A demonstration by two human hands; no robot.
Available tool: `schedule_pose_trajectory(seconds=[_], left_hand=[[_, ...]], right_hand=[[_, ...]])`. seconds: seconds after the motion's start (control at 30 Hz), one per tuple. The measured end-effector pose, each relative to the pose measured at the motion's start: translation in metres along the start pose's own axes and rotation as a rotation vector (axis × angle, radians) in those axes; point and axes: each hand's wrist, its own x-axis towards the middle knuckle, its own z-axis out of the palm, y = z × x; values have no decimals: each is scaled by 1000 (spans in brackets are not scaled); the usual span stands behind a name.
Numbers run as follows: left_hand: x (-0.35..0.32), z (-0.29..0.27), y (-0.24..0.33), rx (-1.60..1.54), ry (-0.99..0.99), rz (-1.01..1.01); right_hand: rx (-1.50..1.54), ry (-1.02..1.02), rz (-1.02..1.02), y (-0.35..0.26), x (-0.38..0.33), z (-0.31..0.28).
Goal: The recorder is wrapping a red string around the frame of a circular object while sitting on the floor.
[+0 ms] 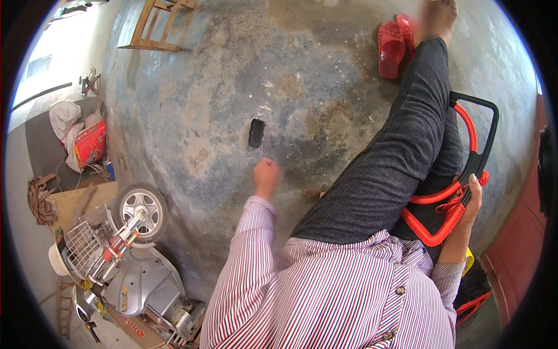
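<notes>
In my right hand point(475, 195) is a black frame point(495, 119) with an angular loop at its far end, resting by my right thigh. Bright red-orange cord or tubing point(424, 228) covers its curved parts closely, and a thin red string point(450, 205) is knotted near my fingers. My left hand point(266, 175) is held out over the floor in front of me, its fingers curled into a fist and slightly blurred. Whether a thin strand runs from it cannot be made out. Beyond that fist, a dark oblong shape point(256, 133) shows on the floor.
Red slippers point(391, 49) lie beside my bare foot. A wooden stool point(152, 43) stands far left. At left are a silver scooter point(139, 282) with a wire basket point(87, 241) and a red-and-white sack point(91, 143). A dark red door point(517, 259) is at right.
</notes>
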Motion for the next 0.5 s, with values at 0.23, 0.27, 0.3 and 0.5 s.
schedule_pose_trajectory(seconds=[0.23, 0.27, 0.3, 0.5], left_hand=[[5, -7, 7, 38, 19, 42], [5, -6, 8, 38, 23, 43], [3, -5, 9, 22, 5, 43], [-13, -3, 23, -2, -44, 46]], right_hand=[[-9, 19, 0, -5, -6, 9], [-3, 26, 4, -5, -6, 9], [-1, 25, 3, -6, -7, 11], [16, 11, 44, -4, -7, 4]])
